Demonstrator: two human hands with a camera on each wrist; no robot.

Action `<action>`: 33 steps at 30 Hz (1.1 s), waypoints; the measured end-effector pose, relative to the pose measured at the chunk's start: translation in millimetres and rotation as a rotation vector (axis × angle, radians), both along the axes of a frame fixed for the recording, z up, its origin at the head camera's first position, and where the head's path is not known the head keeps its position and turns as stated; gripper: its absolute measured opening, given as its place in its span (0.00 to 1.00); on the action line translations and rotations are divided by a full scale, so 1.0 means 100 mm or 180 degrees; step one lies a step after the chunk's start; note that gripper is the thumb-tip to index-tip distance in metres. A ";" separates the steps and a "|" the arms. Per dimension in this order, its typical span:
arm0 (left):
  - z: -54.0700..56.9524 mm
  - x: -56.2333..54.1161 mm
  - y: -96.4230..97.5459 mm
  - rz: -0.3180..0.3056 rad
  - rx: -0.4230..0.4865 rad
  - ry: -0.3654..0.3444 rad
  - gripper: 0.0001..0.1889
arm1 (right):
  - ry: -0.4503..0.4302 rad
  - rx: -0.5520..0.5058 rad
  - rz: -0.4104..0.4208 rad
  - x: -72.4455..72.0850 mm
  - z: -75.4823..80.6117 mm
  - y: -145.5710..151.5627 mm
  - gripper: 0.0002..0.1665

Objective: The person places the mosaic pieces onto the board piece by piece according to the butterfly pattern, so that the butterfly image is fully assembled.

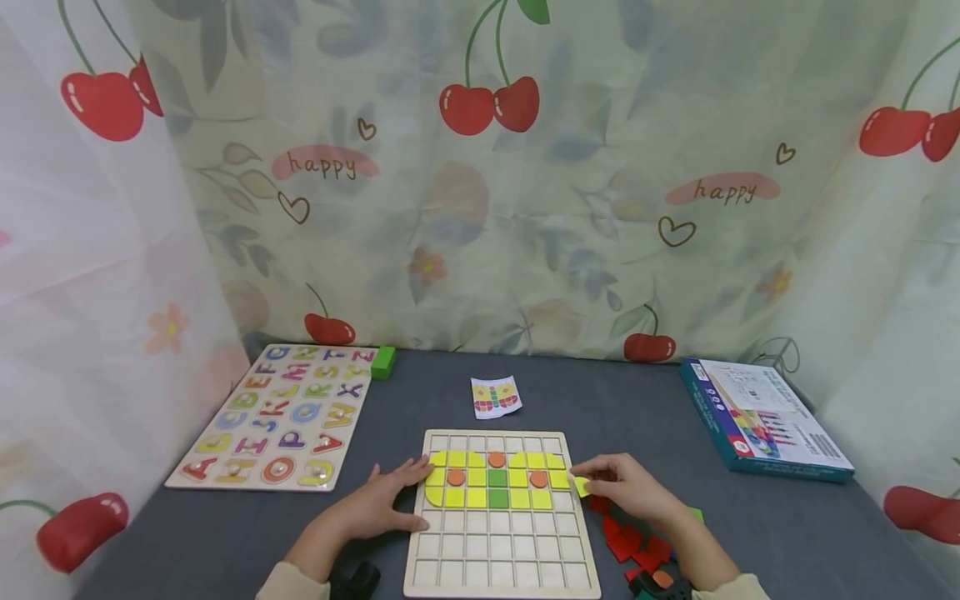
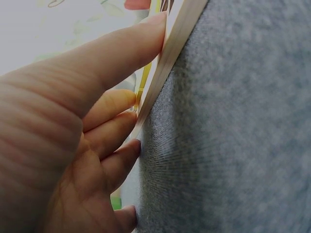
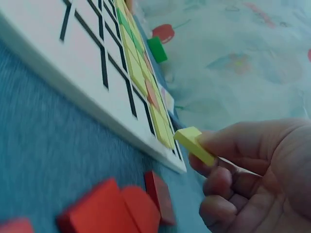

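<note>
The wooden grid board (image 1: 501,547) lies flat in front of me, with yellow tiles (image 1: 455,497), two green tiles (image 1: 498,498) and three round orange tiles (image 1: 497,459) in its upper rows. My left hand (image 1: 378,502) rests against the board's left edge, thumb and fingers spread; in the left wrist view its thumb (image 2: 131,46) touches the rim. Just off the board's right edge, my right hand (image 1: 630,486) pinches a single yellow tile (image 3: 196,144) between thumb and index finger, its other fingers curled beneath.
Loose red tiles (image 1: 621,542) lie right of the board, under the right forearm. A small pattern card (image 1: 496,397) is behind the board. Far left is an alphabet puzzle (image 1: 281,417) beside a green block (image 1: 383,362); at right sits a flat box (image 1: 772,421).
</note>
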State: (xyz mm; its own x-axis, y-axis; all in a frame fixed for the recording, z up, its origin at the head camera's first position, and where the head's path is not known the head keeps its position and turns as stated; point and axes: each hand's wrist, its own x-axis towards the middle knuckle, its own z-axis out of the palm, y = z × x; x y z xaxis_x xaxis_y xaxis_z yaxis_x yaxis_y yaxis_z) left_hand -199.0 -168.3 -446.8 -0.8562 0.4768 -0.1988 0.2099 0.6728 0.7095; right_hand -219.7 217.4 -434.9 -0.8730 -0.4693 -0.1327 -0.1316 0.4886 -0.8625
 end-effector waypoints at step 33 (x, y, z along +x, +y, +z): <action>-0.01 -0.01 0.00 0.0025 -0.0065 -0.0006 0.43 | 0.0182 0.0018 -0.0417 0.04 -0.13 -0.32 0.08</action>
State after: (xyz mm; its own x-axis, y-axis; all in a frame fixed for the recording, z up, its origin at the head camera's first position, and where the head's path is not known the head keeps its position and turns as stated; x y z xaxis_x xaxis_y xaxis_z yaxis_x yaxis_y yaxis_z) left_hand -199.8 -167.9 -447.4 -0.8596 0.4658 -0.2101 0.2032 0.6888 0.6958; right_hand -215.6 185.8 -448.4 -0.9330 -0.3502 -0.0832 -0.1152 0.5097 -0.8526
